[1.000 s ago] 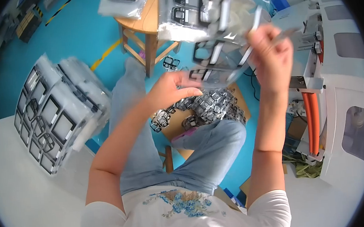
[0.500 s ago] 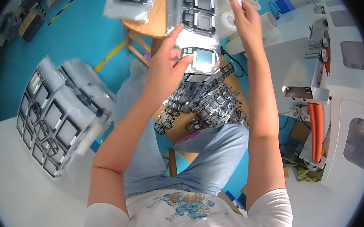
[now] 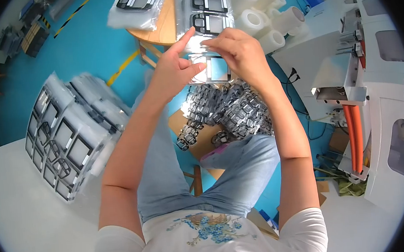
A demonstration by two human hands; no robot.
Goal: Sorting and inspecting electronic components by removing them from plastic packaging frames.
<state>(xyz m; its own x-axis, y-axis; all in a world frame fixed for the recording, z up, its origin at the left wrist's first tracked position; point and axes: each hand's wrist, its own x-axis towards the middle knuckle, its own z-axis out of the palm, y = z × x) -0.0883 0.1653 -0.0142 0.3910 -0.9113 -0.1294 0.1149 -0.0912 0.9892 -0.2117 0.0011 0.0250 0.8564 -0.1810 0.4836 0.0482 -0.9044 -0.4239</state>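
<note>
A clear plastic sheet (image 3: 183, 12) carries a row of black-framed panels with pale windows. Its nearest panel (image 3: 219, 69) tips down over the front edge. My left hand (image 3: 171, 76) grips the sheet's left side, thumb lying on that panel and index finger stretched along the sheet. Opposite it, my right hand (image 3: 241, 50) is closed in a pinch, fingertips at the bright strip of film just above the nearest panel. Whatever is between those fingertips is too small to make out. Below hangs a heap of cut black frame scraps (image 3: 244, 110), over my knees.
On a round wooden stool (image 3: 166, 26), another bagged stack of panels (image 3: 136, 4) lies left of the sheet. Film rolls (image 3: 269, 19) stand at the far right. A white table (image 3: 6, 191) at left bears stacked framed sheets (image 3: 65, 133). A white machine (image 3: 379, 91) with orange tubes stands right.
My right hand has come down and left from beside the rolls to the sheet, where it had held a small white thing. My left hand keeps its hold while the view shifts slightly.
</note>
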